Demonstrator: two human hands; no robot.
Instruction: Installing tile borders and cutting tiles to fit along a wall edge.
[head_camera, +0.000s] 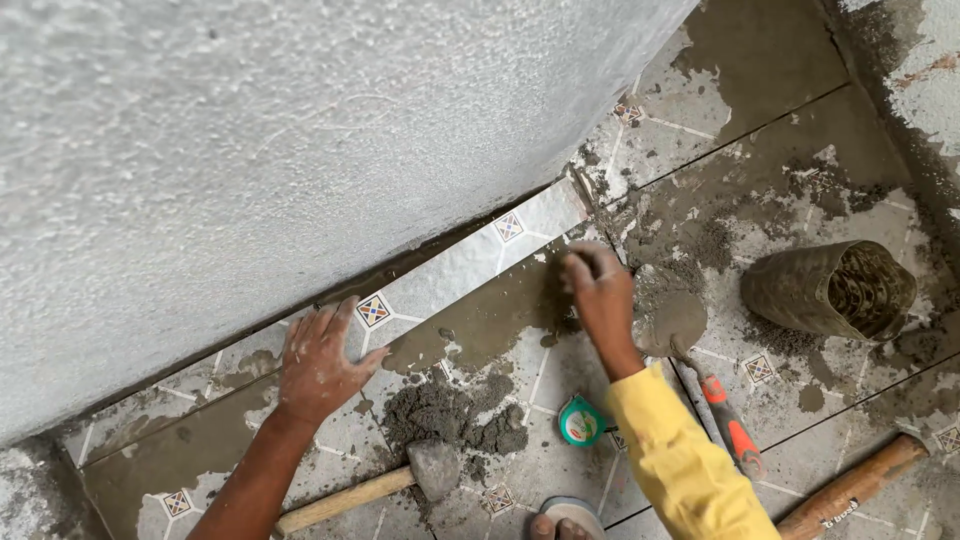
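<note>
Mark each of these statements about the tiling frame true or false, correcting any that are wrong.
1. The left hand lies flat on the skirting tile strip at the foot of the wall. True.
2. The right hand grips the trowel by its handle. False: the trowel lies on the floor beside that hand, its orange handle free.
3. A mallet with a wooden handle lies near a mortar pile. True.
4. The bucket stands upright. False: it lies tipped on its side, its opening facing right.
5. A small green tape measure sits on the floor tiles. True.
</note>
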